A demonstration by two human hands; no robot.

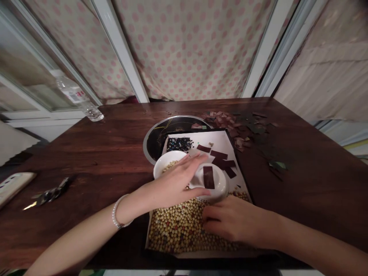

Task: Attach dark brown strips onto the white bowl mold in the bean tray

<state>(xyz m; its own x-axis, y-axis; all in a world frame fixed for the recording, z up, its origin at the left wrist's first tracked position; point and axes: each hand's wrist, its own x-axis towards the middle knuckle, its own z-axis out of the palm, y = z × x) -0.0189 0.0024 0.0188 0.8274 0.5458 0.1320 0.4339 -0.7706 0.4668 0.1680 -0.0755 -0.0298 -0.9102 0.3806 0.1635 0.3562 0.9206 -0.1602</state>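
My left hand (175, 180), with a beaded bracelet on its wrist, reaches over a white bowl (165, 158) holding pale beads. Its thumb and fingers are spread beside an upturned-looking white dish (221, 184). A dark brown rectangular strip (208, 177) lies on that dish. My right hand (230, 218) rests low over the yellowish beads (175, 226), just in front of the dish, its fingers curled; whatever they hold, if anything, is hidden. All this stands on a paper-lined black tray (232, 145). More brown strips (219, 155) lie behind the dish, near small dark beads (179, 144).
A round metal-rimmed plate (155, 134) sits partly under the tray. Torn reddish and green scraps (227, 120) spread at the back right. At left are a plastic bottle (79, 96), keys (53, 194) and a white object (17, 184). Polka-dot curtains hang behind the table (115, 134).
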